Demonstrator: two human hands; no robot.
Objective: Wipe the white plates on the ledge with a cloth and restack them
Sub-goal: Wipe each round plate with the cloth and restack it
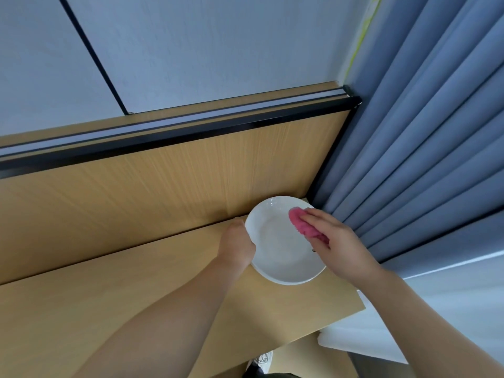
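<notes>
A white plate (pixel 278 241) sits on the wooden ledge (pixel 136 290) near its right end, close to the back panel. My left hand (pixel 237 241) grips the plate's left rim. My right hand (pixel 338 241) holds a pink cloth (pixel 305 225) and presses it onto the plate's upper right inner surface. Only this one plate's top shows; whether others lie beneath it I cannot tell.
A wooden back panel (pixel 163 181) with a black rail (pixel 174 132) rises behind the ledge. Blue curtains (pixel 425 137) hang at the right, touching the ledge's corner. The ledge ends at its right edge (pixel 360 304), with a white surface (pixel 450 309) below.
</notes>
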